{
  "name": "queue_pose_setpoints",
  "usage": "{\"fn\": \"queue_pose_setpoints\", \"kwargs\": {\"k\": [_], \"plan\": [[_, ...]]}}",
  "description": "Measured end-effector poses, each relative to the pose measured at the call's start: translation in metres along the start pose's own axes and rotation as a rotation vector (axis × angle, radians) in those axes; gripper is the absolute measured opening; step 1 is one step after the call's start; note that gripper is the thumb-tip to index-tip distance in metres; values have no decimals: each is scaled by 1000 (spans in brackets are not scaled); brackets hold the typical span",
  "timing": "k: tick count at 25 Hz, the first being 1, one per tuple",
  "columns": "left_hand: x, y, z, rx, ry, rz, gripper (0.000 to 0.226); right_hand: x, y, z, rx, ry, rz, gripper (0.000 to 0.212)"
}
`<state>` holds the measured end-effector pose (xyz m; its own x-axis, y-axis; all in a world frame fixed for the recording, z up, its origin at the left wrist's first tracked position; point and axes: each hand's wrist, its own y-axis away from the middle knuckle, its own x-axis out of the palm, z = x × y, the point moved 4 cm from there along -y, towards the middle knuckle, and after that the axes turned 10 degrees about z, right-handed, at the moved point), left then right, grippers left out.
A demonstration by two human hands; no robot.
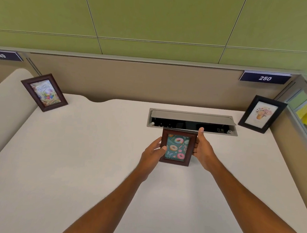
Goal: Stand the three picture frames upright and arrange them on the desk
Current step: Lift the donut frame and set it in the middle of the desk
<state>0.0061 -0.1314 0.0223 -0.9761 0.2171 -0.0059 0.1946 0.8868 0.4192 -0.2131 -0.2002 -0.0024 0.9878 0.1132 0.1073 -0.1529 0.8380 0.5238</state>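
From the head camera, looking down, a pale desk (73, 156) fills most of the view, with a tan wall behind it. Two picture frames are already standing up. The birthday frame (44, 92) stands at the far left corner, and the black flower frame (261, 114) stands at the far right corner, well apart from each other. The third one, the donut frame (178, 148), is in the middle of the desk, just in front of the open cable box (192, 121) set into the desk top. Both hands are on it. The left hand (153, 152) is curled around the left edge, with the thumb on the front of the frame. The right hand (202, 149) grips the right edge, with one finger reaching up to the top corner. Neither hand is open wide; both are closed on the frame. The frame faces the person and leans back a little. I cannot tell if its bottom edge is touching the desk or if its back leg is out. This looks like the last step: setting the third frame down. Next, the hands need to rest it gently, check that it stands by itself, and then let go slowly so it does not tip back into the box.
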Motion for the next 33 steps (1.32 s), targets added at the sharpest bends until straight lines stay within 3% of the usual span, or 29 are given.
{"fn": "queue_pose_setpoints", "kwargs": {"k": [5, 13, 17, 24, 33], "plan": [[-3, 6, 1, 25, -19, 23, 46, 11, 2, -2, -45, 9, -60, 57], [-39, 11, 2, 50, -9, -28, 53, 46, -12, 8, -68, 27, -19, 60], [-69, 5, -5, 79, -21, -74, 52, 79, -27, 24, -70, -4, 34, 58], [-134, -11, -34, 108, -34, -155, 40, 138, -67, 65, -96, 2, 92, 73], [-210, -65, -61, 133, -66, -219, 57, 197, -138, 112, -99, 3, 131, 67]]}}
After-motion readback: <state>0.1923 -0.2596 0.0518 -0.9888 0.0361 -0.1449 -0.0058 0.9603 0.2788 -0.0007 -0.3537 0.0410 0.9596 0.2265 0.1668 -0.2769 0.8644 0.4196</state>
